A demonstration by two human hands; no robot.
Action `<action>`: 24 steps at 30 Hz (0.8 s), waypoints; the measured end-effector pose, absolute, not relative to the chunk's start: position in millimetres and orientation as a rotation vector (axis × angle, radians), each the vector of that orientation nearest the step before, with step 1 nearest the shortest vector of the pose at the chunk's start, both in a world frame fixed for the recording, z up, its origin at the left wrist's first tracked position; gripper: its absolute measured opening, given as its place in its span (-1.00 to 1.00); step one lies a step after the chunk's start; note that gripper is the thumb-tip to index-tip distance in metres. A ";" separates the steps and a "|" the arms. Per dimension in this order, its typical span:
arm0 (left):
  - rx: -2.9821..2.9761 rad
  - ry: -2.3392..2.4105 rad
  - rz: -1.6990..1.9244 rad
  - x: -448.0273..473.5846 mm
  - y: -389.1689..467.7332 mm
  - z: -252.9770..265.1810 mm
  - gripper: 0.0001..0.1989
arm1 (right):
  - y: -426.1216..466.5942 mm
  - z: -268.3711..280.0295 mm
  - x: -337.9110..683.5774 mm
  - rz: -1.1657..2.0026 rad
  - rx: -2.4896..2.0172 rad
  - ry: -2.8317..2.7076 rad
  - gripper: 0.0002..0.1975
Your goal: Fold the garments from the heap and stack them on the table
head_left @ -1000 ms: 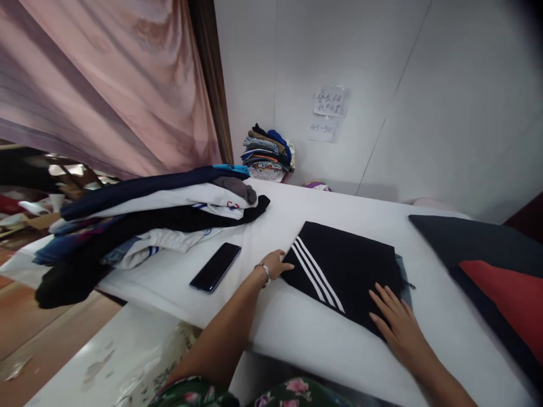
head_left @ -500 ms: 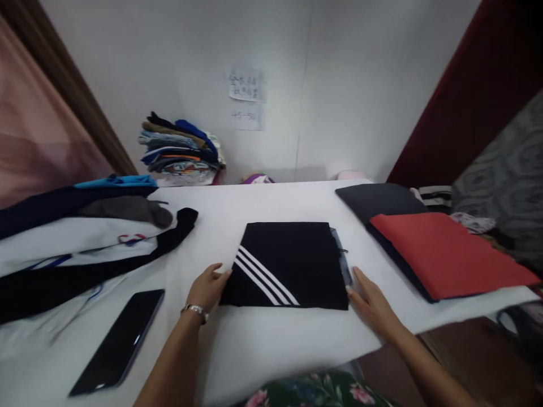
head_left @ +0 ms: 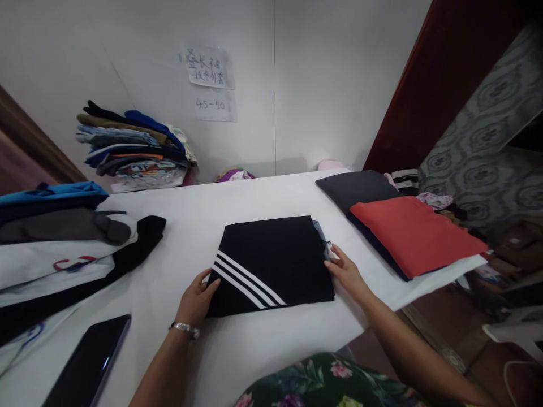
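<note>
Striped bundle: a black, roughly rectangular folded garment (head_left: 271,260) with three slanting white stripes lay flat on the white-covered table (head_left: 190,209); places below were taken from it.
Left hand: the bare left hand (head_left: 195,299) was at the bundle's left edge, thumb on top; whether its fingers pinched the cloth from beneath could not be told.
Right hand: the bare right hand (head_left: 350,277) touched the bundle's right edge, thumb and forefinger spread apart beside a protruding blue-grey fabric layer (head_left: 319,232).
Why held so: hands at opposite edges probably kept the folded layers square and flat.
Right of the bundle: a flat red folded garment (head_left: 418,232) lay over dark blue cloth (head_left: 376,243), partly overlapping a dark grey folded garment (head_left: 360,189); lying flat presumably kept their folds from slipping.
Left of the bundle: a loose heap of black, white, grey and blue clothes (head_left: 63,226), perhaps placed for easy reach; towards the near side, a black rectangular phone (head_left: 87,362).
Behind the bundle, leftward: a stack of folded multicoloured clothes (head_left: 136,147).
</note>
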State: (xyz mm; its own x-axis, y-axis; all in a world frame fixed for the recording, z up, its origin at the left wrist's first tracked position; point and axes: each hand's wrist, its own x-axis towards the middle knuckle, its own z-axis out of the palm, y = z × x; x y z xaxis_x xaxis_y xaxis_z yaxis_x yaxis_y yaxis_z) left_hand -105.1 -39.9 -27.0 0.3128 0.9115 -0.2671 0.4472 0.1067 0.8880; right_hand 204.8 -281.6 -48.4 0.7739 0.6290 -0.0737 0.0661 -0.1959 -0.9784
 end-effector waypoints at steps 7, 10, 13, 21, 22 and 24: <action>1.584 1.313 0.545 -105.0 -37.1 -30.2 -0.45 | -280.5 -31.3 204.4 0.833 -1.523 -0.262 -0.13; 1.589 1.318 0.530 -106.5 -36.7 -33.4 -0.42 | -274.8 -29.8 198.7 0.940 -1.421 -0.245 -0.21; 1.589 1.312 0.502 -107.9 -35.6 -32.5 -0.44 | -266.9 -28.2 194.2 0.931 -1.384 -0.269 -0.22; 1.464 1.394 0.445 -101.7 -25.1 -16.8 -0.61 | -251.2 -28.9 192.8 0.884 -1.400 -0.326 0.02; 1.415 1.363 0.434 -99.6 -24.4 -14.3 -0.63 | -249.5 -28.2 194.1 0.870 -1.403 -0.354 0.01; 1.289 1.260 0.385 -95.0 -24.0 -9.1 -0.67 | -245.7 -23.0 198.3 0.815 -1.408 -0.427 -0.01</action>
State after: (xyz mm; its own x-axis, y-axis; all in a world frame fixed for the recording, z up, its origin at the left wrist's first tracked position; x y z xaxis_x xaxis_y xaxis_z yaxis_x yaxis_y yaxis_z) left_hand -95.0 -24.0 -9.1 0.3514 0.8080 -0.4729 0.4057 0.3238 0.8547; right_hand 198.3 -245.7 -23.0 0.6673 0.7179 -0.1984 -0.2458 -0.0392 -0.9685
